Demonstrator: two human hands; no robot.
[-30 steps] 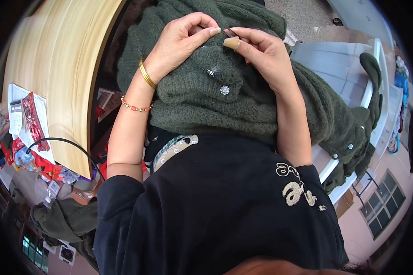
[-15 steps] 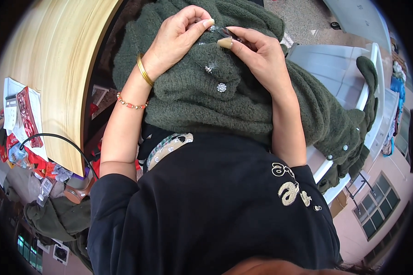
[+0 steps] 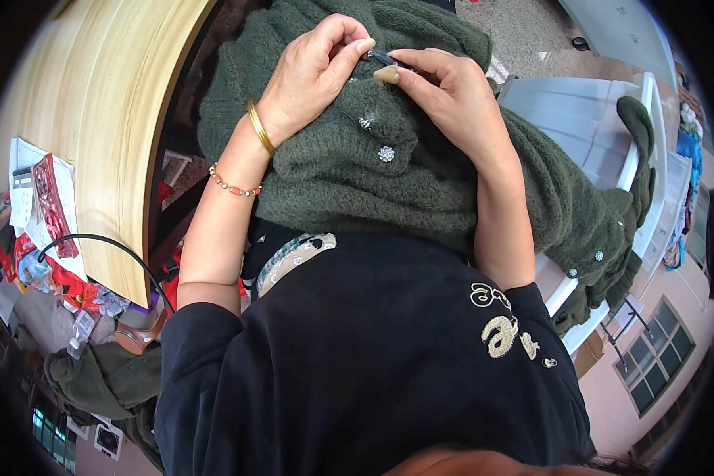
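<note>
Closer together than half a second ago, the tips of the left hand and the right hand now nearly meet in the head view, over a dark green sweater bunched on the person's lap. Left thumb and forefinger are pinched narrow at a shiny spot on the knit; whether they grip a bead or the yarn, I cannot tell. Right thumb and forefinger hold a small dark tool, its tip pointing toward the left fingertips. Nearer the body, a sparkly button sits on the sweater. Part of the sweater drapes over the edge of a pale plastic bin at right. To the left stands a wooden table, with a red case lying on papers near its edge.
</note>
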